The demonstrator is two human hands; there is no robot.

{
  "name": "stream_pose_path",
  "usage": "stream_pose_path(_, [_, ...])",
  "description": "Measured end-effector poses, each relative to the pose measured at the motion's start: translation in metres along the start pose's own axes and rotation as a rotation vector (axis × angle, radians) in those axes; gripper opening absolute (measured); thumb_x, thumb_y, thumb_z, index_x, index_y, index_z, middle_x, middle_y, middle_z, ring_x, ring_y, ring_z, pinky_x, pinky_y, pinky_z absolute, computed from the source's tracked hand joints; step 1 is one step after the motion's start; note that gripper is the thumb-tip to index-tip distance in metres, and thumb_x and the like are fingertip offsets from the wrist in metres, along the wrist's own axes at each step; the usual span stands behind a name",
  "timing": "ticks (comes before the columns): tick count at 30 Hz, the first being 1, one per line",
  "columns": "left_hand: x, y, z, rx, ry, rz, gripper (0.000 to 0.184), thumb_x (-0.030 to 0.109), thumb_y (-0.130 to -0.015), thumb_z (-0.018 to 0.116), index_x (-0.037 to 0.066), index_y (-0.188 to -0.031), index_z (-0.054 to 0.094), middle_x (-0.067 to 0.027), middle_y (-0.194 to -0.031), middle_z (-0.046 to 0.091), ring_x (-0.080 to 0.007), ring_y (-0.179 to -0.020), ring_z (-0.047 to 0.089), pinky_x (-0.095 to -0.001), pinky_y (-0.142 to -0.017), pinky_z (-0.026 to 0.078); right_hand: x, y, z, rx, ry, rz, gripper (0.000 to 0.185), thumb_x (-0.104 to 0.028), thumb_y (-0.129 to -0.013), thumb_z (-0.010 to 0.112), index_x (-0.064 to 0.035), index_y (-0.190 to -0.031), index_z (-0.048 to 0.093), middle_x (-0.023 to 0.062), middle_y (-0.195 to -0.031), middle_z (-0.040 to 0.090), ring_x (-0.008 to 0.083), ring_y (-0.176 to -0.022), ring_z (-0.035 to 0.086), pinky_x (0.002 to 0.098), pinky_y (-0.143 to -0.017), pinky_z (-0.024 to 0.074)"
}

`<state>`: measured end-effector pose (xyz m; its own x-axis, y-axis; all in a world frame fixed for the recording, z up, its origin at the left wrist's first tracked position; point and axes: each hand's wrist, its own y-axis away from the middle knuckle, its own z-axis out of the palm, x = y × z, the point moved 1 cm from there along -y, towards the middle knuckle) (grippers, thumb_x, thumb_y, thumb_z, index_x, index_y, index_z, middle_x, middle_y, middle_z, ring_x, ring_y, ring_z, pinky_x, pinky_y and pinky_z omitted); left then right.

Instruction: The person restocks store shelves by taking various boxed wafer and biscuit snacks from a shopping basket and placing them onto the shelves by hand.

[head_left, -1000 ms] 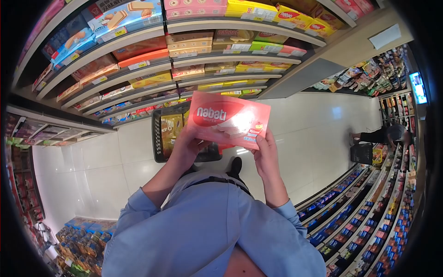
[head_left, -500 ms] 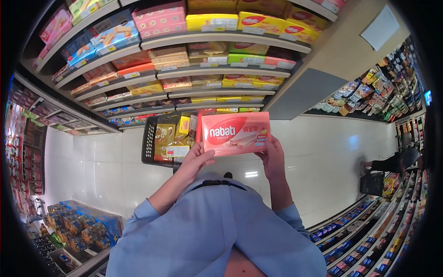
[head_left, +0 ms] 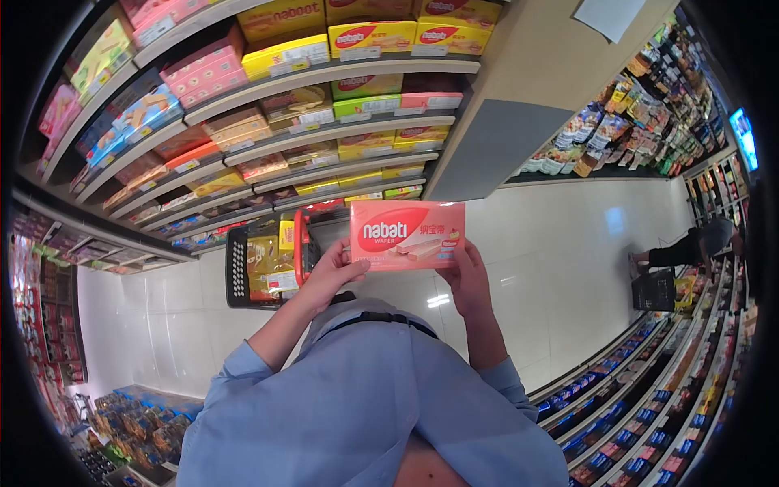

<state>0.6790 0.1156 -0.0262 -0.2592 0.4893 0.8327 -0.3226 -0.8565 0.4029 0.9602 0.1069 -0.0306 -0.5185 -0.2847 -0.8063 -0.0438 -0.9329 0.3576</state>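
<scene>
A pink Nabati wafer box (head_left: 406, 252) is held in front of my body, its printed face turned up to the camera. My left hand (head_left: 334, 274) grips the lower left corner with the thumb over the front. At the lower right corner my right hand (head_left: 467, 280) has its fingers closed round the edge. Just left of the box is a black shopping basket (head_left: 237, 268) with a red handle (head_left: 301, 243), partly behind my left hand. Inside the basket lie yellow and gold packages (head_left: 268, 258).
Shelves (head_left: 357, 75) of boxed wafers and biscuits run across the front, ending at a beige and grey pillar (head_left: 507, 138). Shiny floor (head_left: 560, 268) stretches right towards a person (head_left: 690, 247) beside another black basket (head_left: 653, 290). Packaged goods (head_left: 142, 422) stand at lower left.
The view has swung to the right, so the shelves and basket sit further left. More of the basket's red handle shows. Both hands still hold the wafer box.
</scene>
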Motion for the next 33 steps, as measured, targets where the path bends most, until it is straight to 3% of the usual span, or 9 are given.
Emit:
stream_pose_path(4, [0.001, -0.031, -0.003, -0.034, -0.011, 0.067, 0.065, 0.013, -0.091, 0.073, 0.004, -0.146, 0.039, -0.0041, -0.12, 0.064, -0.0118, -0.108, 0.061, -0.0279, -0.093, 0.05, 0.005, -0.025, -0.003, 0.066, -0.09, 0.023, 0.037, -0.019, -0.105, 0.054, -0.0052, -0.138, 0.046, 0.0076, -0.123, 0.06, 0.0161, -0.106, 0.063, 0.037, -0.095, 0.0548])
stream_pose_path(11, [0.031, -0.112, -0.021, -0.083, -0.259, 0.128, 0.076, 0.008, -0.088, 0.074, 0.004, -0.152, 0.032, -0.0099, -0.141, 0.052, -0.0196, -0.121, 0.056, -0.0343, -0.106, 0.045, -0.028, -0.105, 0.014, 0.062, 0.063, 0.038, 0.035, -0.016, -0.103, 0.055, -0.0054, -0.136, 0.048, 0.0058, -0.116, 0.061, 0.0126, -0.096, 0.06, 0.0336, -0.089, 0.0527])
stream_pose_path(18, [0.074, -0.194, -0.036, -0.103, -0.467, 0.387, 0.081, -0.001, -0.092, 0.063, 0.004, -0.158, 0.017, -0.0142, -0.147, 0.046, -0.0219, -0.137, 0.047, -0.0392, -0.114, 0.04, -0.048, -0.188, 0.033, 0.112, 0.269, -0.008, 0.033, -0.017, -0.102, 0.055, -0.0092, -0.134, 0.053, 0.0026, -0.114, 0.064, 0.0133, -0.098, 0.062, 0.033, -0.092, 0.0511])
stream_pose_path(21, [0.076, -0.232, -0.043, -0.135, -0.526, 0.348, 0.088, -0.003, -0.091, 0.061, 0.005, -0.16, 0.009, -0.0176, -0.151, 0.043, -0.0257, -0.14, 0.045, -0.0397, -0.113, 0.041, -0.055, -0.21, 0.027, 0.119, 0.299, -0.001, 0.034, -0.017, -0.101, 0.055, -0.0121, -0.135, 0.054, -0.0002, -0.115, 0.063, 0.0119, -0.1, 0.06, 0.0331, -0.093, 0.0504])
stream_pose_path(24, [0.082, -0.265, -0.033, -0.127, -0.445, 0.32, 0.09, -0.004, -0.089, 0.061, 0.005, -0.161, 0.008, -0.0187, -0.151, 0.042, -0.0274, -0.14, 0.045, -0.0409, -0.113, 0.042, -0.069, -0.242, 0.019, 0.114, 0.32, 0.005, 0.035, -0.017, -0.101, 0.055, -0.0132, -0.136, 0.053, -0.0008, -0.118, 0.062, 0.0118, -0.102, 0.059, 0.0337, -0.093, 0.0503])
stream_pose_path(30, [0.095, -0.352, -0.022, -0.034, -0.703, 0.387, 0.087, -0.001, -0.089, 0.06, 0.006, -0.161, 0.01, -0.0232, -0.154, 0.038, -0.033, -0.139, 0.046, -0.0415, -0.106, 0.048, -0.103, -0.308, 0.002, 0.045, 0.298, 0.058, 0.041, -0.016, -0.102, 0.055, -0.0148, -0.142, 0.046, -0.0001, -0.12, 0.06, 0.0122, -0.104, 0.06, 0.0338, -0.092, 0.0505])
stream_pose_path(33, [0.125, -0.373, 0.002, 0.022, -0.68, 0.285, 0.087, -0.001, -0.089, 0.059, 0.01, -0.161, 0.011, -0.0237, -0.152, 0.042, -0.0338, -0.138, 0.047, -0.0402, -0.103, 0.049, -0.119, -0.343, -0.01, 0.007, 0.321, 0.081, 0.043, -0.016, -0.101, 0.055, -0.0149, -0.143, 0.044, 0.0011, -0.123, 0.059, 0.0125, -0.107, 0.059, 0.0337, -0.094, 0.0499])
